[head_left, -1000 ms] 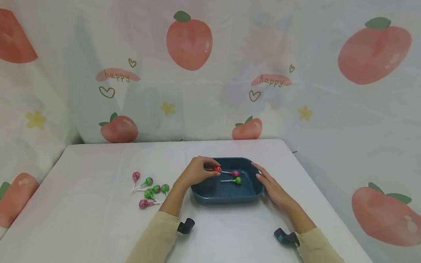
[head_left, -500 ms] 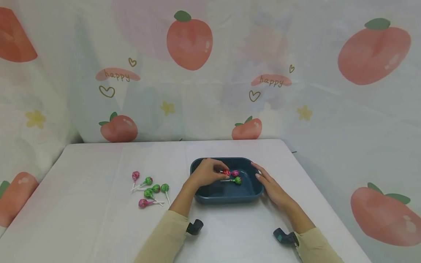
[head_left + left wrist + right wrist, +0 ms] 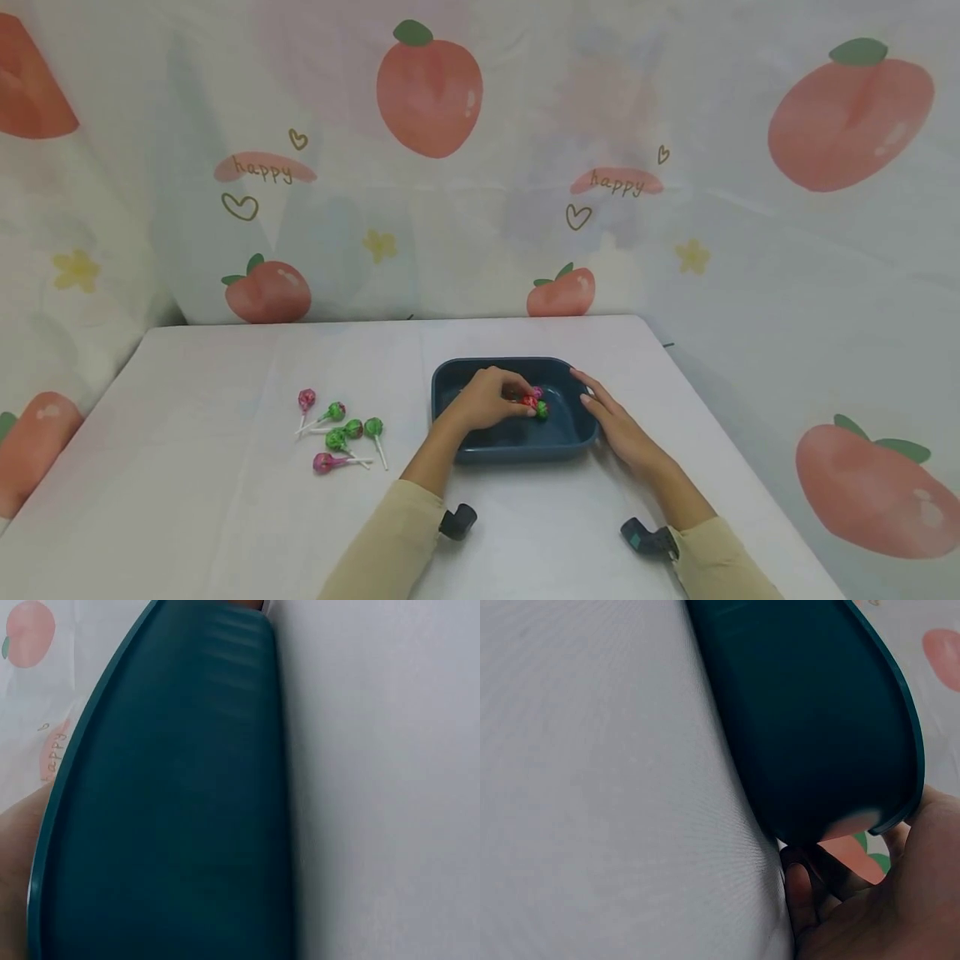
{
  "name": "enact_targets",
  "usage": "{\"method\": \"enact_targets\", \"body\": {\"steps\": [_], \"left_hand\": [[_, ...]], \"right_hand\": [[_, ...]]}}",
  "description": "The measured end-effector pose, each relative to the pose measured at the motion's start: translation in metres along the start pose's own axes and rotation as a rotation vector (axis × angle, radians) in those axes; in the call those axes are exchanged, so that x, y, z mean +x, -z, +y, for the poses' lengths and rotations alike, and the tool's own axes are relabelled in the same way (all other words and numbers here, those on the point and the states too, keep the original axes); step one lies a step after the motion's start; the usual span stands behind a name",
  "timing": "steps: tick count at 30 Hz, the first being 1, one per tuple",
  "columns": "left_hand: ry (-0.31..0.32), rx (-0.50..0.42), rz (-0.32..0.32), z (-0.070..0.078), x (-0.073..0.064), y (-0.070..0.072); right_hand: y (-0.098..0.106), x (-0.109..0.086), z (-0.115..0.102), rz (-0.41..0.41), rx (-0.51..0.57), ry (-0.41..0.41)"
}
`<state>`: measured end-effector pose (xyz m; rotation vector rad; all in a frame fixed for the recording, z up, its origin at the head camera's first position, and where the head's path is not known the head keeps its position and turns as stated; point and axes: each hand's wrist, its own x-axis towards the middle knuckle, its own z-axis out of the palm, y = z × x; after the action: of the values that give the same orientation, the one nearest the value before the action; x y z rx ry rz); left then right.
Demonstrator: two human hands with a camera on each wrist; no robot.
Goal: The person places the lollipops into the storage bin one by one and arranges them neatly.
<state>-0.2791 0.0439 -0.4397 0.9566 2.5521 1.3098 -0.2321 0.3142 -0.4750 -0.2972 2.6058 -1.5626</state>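
In the head view my left hand (image 3: 486, 402) reaches over the near left part of the dark blue tray (image 3: 517, 454). Its thumb and fingers pinch a red-wrapped lollipop (image 3: 529, 402), whose stick is hidden by the hand. Right by this candy, inside the tray, are a green lollipop (image 3: 542, 410) and a pink one (image 3: 537, 392), both partly covered. My right hand (image 3: 626, 429) rests against the tray's right end, fingers extended along the rim. In the left wrist view the tray's outer wall (image 3: 172, 787) hides most of the left hand.
Left of the tray, a loose group of several lollipops lies on the white tabletop (image 3: 187, 467). Among them are a pink one (image 3: 324, 462) in front and a green one (image 3: 374, 427) nearest the tray. A fruit-printed curtain (image 3: 480, 208) hangs behind the table.
My left hand has moved right inside the tray with the red lollipop, up to the green and pink ones there. The right hand has stayed at the tray's right end.
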Motion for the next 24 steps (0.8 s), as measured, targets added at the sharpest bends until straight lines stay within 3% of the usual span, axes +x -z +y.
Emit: {"method": "enact_targets", "body": {"steps": [7, 14, 24], "left_hand": [[0.007, -0.021, 0.008, 0.007, 0.003, -0.009], [0.036, 0.016, -0.009, 0.012, 0.007, -0.019], [-0.015, 0.011, -0.032, 0.016, 0.010, -0.027]], "right_hand": [[0.001, -0.001, 0.000, -0.005, -0.005, 0.014], [0.000, -0.001, -0.001, -0.009, 0.012, 0.011], [0.001, -0.001, -0.001, -0.014, 0.012, 0.012]]}}
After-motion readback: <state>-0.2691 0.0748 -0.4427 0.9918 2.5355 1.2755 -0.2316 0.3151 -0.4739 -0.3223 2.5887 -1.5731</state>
